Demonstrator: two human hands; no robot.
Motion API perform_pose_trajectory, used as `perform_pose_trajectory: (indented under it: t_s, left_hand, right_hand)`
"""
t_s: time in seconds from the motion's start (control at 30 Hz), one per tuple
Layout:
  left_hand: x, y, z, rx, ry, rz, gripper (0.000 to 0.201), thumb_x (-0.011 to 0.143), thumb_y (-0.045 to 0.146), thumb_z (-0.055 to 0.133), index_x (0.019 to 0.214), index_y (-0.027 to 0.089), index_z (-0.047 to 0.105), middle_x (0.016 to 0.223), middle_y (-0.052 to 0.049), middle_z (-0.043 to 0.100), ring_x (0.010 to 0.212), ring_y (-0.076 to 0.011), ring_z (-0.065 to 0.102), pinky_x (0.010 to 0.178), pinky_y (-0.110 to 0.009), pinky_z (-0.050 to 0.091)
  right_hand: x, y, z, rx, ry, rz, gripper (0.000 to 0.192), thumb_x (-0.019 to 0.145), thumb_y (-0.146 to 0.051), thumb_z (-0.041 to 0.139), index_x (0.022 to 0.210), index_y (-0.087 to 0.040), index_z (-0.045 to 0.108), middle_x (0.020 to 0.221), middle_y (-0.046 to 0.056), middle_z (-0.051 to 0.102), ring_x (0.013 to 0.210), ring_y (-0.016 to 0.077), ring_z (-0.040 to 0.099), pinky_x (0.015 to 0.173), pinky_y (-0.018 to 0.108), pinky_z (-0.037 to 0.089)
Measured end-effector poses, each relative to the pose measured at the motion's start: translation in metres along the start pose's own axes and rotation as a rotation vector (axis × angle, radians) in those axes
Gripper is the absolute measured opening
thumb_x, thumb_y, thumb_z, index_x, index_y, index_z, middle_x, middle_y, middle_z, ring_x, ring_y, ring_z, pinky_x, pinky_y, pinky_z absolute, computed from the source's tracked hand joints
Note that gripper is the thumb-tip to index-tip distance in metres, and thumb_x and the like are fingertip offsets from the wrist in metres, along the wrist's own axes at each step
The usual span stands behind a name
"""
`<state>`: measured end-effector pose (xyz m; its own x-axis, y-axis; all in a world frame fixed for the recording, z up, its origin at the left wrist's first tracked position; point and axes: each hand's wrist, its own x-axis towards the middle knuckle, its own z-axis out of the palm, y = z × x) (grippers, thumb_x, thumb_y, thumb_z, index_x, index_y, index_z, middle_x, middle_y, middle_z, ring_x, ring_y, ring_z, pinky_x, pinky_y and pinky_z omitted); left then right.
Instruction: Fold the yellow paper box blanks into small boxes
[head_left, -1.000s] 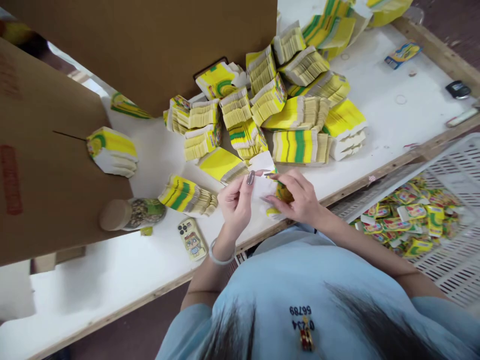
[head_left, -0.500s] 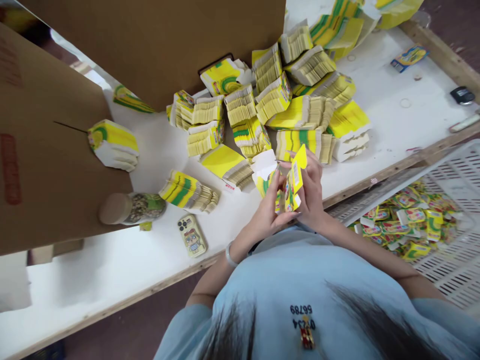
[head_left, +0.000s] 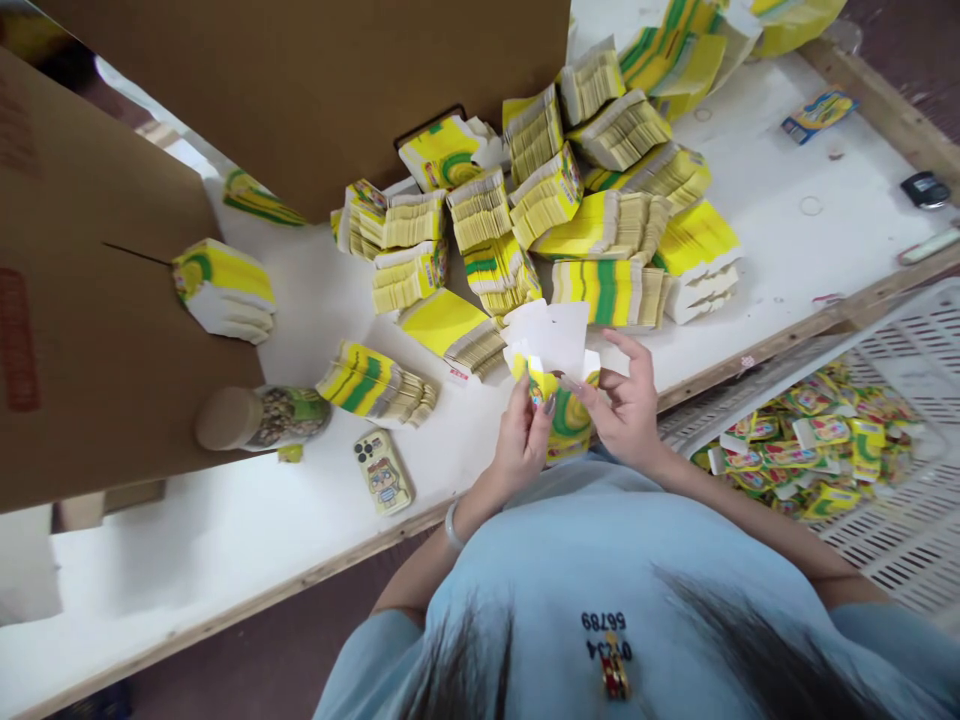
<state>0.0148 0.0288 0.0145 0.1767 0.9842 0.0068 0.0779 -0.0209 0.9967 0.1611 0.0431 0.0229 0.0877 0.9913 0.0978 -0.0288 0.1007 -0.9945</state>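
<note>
Close to my body, a small yellow-and-green carton (head_left: 571, 420) is held between my two hands, its white inner flaps (head_left: 559, 335) spread open at the far end. My left hand (head_left: 523, 435) is closed around its left side, the thumb along the edge. On the right side, my right hand (head_left: 628, 412) pinches the carton near the flaps, with the index finger raised off it. The carton's underside and some fingertips are hidden. Just beyond lie bundles of flat yellow cartons (head_left: 600, 290) and another stack (head_left: 454, 330).
A white slatted crate (head_left: 892, 540) at the right holds many small cartons (head_left: 810, 440). Left on the table are a phone (head_left: 383, 472), a lidded jar (head_left: 262, 418) and another carton stack (head_left: 375, 385). Large cardboard boxes (head_left: 322, 90) stand behind. A blue box (head_left: 819, 116) lies far right.
The carton has turned in my hands: its barcoded yellow flap faced up before, and now the white inner flaps show. My right hand has shifted slightly nearer, its index finger lifted.
</note>
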Motion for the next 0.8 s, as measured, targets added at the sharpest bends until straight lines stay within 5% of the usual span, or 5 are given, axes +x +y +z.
perform_pose_trajectory:
  t_s: [0.13, 0.43, 0.57, 0.73, 0.8]
  left_hand:
    - [-0.016, -0.004, 0.001, -0.211, -0.045, -0.063, 0.074, 0.103, 0.05, 0.051, 0.161, 0.03, 0.009, 0.093, -0.004, 0.072, 0.069, -0.0149, 0.068, 0.07, -0.031, 0.059]
    - [-0.021, 0.01, -0.012, -0.291, -0.215, -0.143, 0.037, 0.099, 0.05, 0.058, 0.122, 0.021, 0.059, 0.101, -0.006, 0.069, 0.088, -0.017, 0.066, 0.083, -0.03, 0.055]
    - [-0.019, 0.008, -0.01, -0.213, -0.136, -0.134, 0.051, 0.101, 0.05, 0.054, 0.146, 0.027, 0.047, 0.091, -0.003, 0.07, 0.072, -0.0134, 0.062, 0.07, -0.027, 0.055]
    - [-0.014, 0.012, -0.015, -0.13, -0.166, -0.109, 0.056, 0.101, 0.061, 0.043, 0.124, 0.02, 0.072, 0.099, -0.012, 0.076, 0.071, -0.0172, 0.067, 0.056, -0.027, 0.055]
    - [-0.012, 0.016, -0.016, -0.079, -0.135, -0.135, 0.05, 0.099, 0.058, 0.05, 0.118, 0.019, 0.076, 0.098, -0.012, 0.078, 0.069, -0.0168, 0.067, 0.058, -0.028, 0.058]
  right_hand:
    - [-0.018, 0.003, -0.008, -0.021, 0.077, 0.046, 0.05, 0.086, -0.041, 0.079, 0.127, -0.027, 0.053, 0.1, 0.003, 0.075, 0.071, 0.0147, 0.074, 0.065, 0.026, 0.059]
    - [-0.019, -0.005, -0.031, -0.007, -0.212, 0.129, 0.028, 0.098, -0.043, 0.062, 0.082, -0.021, 0.067, 0.075, 0.001, 0.067, 0.065, 0.0119, 0.064, 0.058, 0.022, 0.054]
    - [-0.019, 0.001, -0.036, -0.074, -0.127, -0.007, 0.02, 0.098, -0.036, 0.063, 0.115, -0.025, 0.066, 0.096, 0.004, 0.075, 0.081, 0.0166, 0.074, 0.069, 0.028, 0.062]
    - [-0.015, 0.006, -0.057, -0.247, -0.441, -0.306, 0.031, 0.094, -0.047, 0.067, 0.117, -0.026, 0.074, 0.12, 0.011, 0.076, 0.111, 0.0248, 0.075, 0.097, 0.038, 0.062]
    - [-0.015, 0.001, -0.059, -0.221, -0.494, -0.244, 0.043, 0.086, -0.053, 0.076, 0.119, -0.025, 0.073, 0.126, 0.013, 0.074, 0.115, 0.0272, 0.073, 0.093, 0.039, 0.064]
